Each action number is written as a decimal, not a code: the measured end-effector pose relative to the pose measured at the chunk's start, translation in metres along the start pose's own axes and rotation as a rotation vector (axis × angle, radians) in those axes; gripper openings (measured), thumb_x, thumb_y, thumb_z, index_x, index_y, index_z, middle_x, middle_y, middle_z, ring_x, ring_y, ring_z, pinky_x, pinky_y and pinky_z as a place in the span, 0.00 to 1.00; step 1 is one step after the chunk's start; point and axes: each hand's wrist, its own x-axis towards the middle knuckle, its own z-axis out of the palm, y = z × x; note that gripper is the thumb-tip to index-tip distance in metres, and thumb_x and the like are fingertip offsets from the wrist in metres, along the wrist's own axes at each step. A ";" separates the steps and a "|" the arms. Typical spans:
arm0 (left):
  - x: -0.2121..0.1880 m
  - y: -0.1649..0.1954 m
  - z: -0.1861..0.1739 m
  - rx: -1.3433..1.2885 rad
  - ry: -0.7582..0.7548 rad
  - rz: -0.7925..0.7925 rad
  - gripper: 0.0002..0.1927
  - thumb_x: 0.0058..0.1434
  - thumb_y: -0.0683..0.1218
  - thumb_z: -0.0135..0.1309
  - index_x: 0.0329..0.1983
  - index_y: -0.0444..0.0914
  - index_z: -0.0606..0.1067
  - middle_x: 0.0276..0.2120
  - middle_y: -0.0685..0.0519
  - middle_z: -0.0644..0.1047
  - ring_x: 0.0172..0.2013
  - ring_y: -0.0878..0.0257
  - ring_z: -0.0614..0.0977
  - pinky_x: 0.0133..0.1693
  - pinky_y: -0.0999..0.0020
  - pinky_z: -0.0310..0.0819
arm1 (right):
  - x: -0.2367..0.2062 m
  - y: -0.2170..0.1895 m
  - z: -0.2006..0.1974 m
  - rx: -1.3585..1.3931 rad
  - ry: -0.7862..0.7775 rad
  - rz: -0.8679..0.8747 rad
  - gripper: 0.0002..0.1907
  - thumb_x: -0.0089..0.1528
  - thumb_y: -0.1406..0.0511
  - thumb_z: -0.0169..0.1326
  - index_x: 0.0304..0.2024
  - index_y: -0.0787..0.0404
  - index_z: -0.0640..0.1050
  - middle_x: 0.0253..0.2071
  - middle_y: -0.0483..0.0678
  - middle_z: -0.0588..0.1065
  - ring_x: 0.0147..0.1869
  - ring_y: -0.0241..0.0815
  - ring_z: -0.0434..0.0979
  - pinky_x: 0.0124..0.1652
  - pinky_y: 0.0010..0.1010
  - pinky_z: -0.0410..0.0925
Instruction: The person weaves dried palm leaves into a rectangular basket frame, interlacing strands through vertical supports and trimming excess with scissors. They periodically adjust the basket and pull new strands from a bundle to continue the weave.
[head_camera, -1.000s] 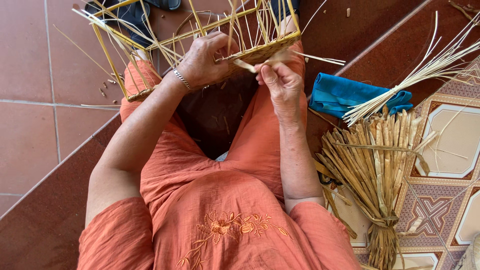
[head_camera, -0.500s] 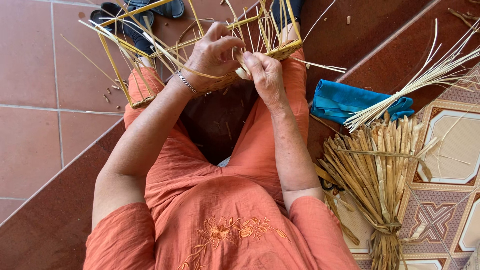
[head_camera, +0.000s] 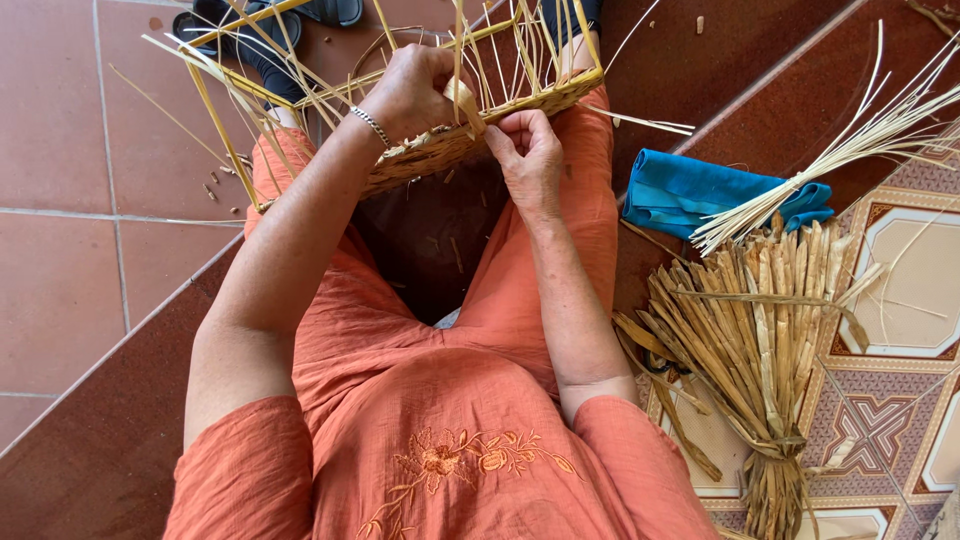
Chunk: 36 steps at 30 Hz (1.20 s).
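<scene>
Both hands (head_camera: 470, 125) on half-woven basket (head_camera: 470, 140)

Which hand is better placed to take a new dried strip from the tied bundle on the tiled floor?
The right hand, probably. The tied bundle of dried straw-coloured strips lies on the person's right side. The left hand grips the half-woven straw basket on the far side from it.

Both arms reach forward toward twelve o'clock, bent at the elbows, forearms bare below short orange sleeves. The left hand (head_camera: 415, 90) is at eleven o'clock, knuckles up, fingers curled in a grip, a thin bracelet at its wrist. The right hand (head_camera: 530, 155) sits just beside it at one o'clock, back toward the camera, fingers pinched upward.
</scene>
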 end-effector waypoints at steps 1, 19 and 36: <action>0.002 0.001 0.000 0.036 -0.019 -0.022 0.07 0.58 0.41 0.68 0.36 0.34 0.82 0.26 0.50 0.81 0.27 0.67 0.79 0.29 0.68 0.78 | -0.001 0.001 0.003 0.004 0.016 0.003 0.14 0.62 0.62 0.67 0.38 0.62 0.75 0.30 0.39 0.77 0.33 0.26 0.74 0.36 0.20 0.71; 0.042 0.026 0.004 0.397 -0.275 -0.199 0.11 0.60 0.45 0.63 0.30 0.31 0.80 0.28 0.42 0.81 0.29 0.57 0.83 0.33 0.63 0.81 | 0.000 -0.007 0.015 0.047 0.113 0.005 0.16 0.59 0.64 0.70 0.34 0.62 0.73 0.28 0.38 0.74 0.30 0.25 0.70 0.34 0.19 0.69; 0.017 0.012 -0.005 0.179 -0.132 0.066 0.12 0.52 0.42 0.69 0.40 0.36 0.81 0.32 0.47 0.83 0.33 0.61 0.85 0.36 0.65 0.82 | -0.016 -0.013 0.016 -0.476 0.171 -0.357 0.08 0.63 0.65 0.65 0.38 0.60 0.78 0.29 0.41 0.78 0.26 0.30 0.72 0.27 0.26 0.67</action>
